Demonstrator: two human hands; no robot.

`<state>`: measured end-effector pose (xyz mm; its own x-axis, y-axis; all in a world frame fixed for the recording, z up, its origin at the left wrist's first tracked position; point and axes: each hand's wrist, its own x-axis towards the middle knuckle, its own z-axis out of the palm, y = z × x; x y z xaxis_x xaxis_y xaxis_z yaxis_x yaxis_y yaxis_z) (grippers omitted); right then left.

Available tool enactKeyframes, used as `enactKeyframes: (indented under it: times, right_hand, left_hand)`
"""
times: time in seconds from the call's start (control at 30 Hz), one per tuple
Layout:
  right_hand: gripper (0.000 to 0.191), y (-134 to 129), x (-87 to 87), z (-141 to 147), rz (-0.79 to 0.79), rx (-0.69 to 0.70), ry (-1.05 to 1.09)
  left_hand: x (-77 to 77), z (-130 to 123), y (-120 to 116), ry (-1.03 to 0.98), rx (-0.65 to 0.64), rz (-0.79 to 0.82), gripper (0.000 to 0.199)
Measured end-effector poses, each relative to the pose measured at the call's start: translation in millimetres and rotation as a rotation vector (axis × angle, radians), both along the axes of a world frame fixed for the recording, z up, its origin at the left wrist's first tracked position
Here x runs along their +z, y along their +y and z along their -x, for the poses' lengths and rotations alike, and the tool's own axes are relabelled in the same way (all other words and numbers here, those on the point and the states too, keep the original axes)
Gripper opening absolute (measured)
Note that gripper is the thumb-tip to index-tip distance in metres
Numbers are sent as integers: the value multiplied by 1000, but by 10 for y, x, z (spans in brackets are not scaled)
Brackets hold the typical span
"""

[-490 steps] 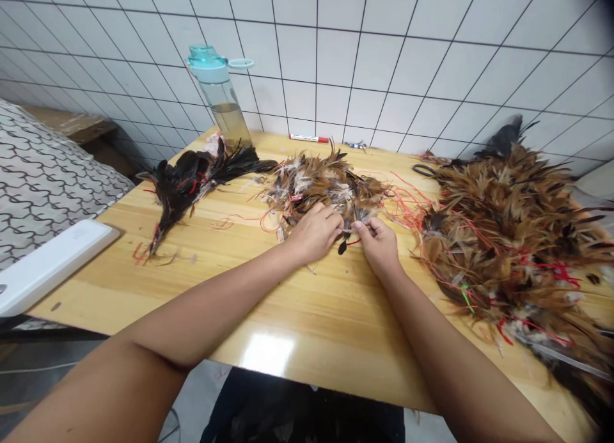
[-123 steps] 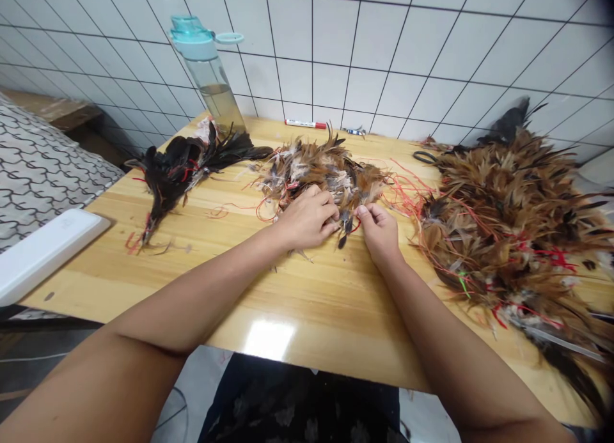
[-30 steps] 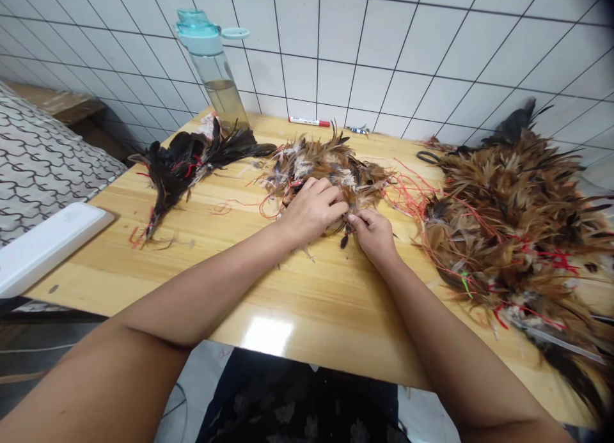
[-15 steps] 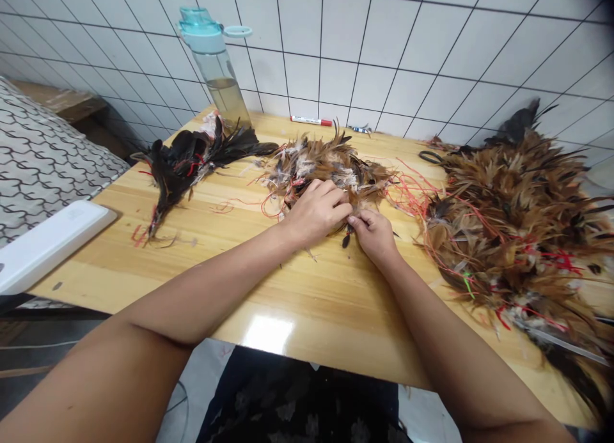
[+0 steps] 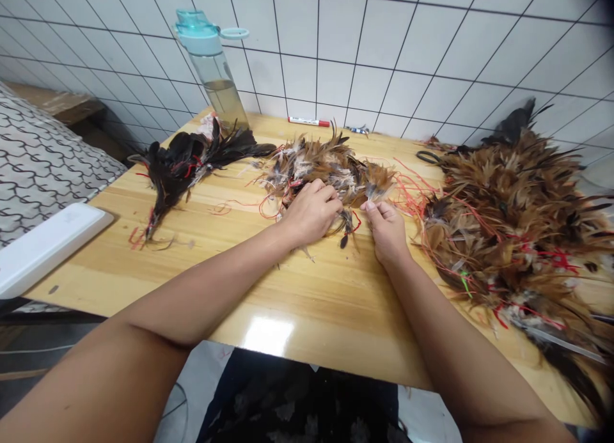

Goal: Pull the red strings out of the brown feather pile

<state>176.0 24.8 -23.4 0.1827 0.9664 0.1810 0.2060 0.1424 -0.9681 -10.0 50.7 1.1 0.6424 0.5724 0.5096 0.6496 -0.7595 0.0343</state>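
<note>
A pile of brown feathers (image 5: 326,165), with pale down and red string in it, lies mid-table. Over its front edge rests my left hand (image 5: 313,211), fingers curled down; what they close on is hidden. To its right, my right hand (image 5: 387,229) is closed in a pinch, thumb and finger on the pale base of a small brown feather tuft (image 5: 380,179) that fans upward. Between the hands a dark feather (image 5: 344,240) and a loop of red string (image 5: 357,220) stick out toward me.
At right lies a large heap of brown feathers (image 5: 522,206) with red strings. Black feathers (image 5: 177,168) lie at left, near a water bottle (image 5: 220,78). A red-and-white marker (image 5: 308,121) lies along the tiled wall. A white box-like object (image 5: 52,248) sits at the left edge.
My right hand has moved right, away from my left hand, with a feather tuft now showing in its pinch. My left hand stays on the pile.
</note>
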Motion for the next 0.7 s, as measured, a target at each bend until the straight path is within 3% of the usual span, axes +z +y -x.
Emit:
enactKeyframes:
  times: [0.2, 0.47, 0.7]
  right_hand:
    - [27, -12, 21, 45, 11, -29, -29]
    - [28, -25, 14, 55, 21, -21, -115]
    - [27, -37, 22, 65, -7, -26, -190]
  left_hand:
    - [26, -11, -35, 15, -17, 66, 21]
    - [-71, -78, -42, 43, -64, 109, 20]
    - [8, -24, -19, -158, -86, 164, 16]
